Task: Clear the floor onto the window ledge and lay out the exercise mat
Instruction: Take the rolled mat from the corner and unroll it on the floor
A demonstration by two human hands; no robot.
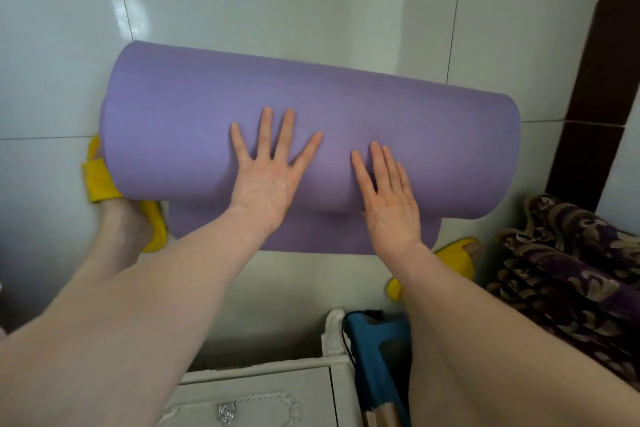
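A purple exercise mat [194,121] lies rolled across the white tiled floor [311,3], with a short unrolled strip showing under the roll on my side. My left hand [268,173] presses flat on top of the roll near its middle, fingers spread. My right hand [388,194] lies flat beside it, fingers together, on the roll's near slope. Neither hand holds anything. The window ledge is out of view.
My feet wear yellow slippers, one at the roll's left end [100,180], one by its right near corner [453,255]. A folded dark patterned blanket [568,274] lies at right. A white cabinet [263,392] and a blue stool [377,340] stand close below.
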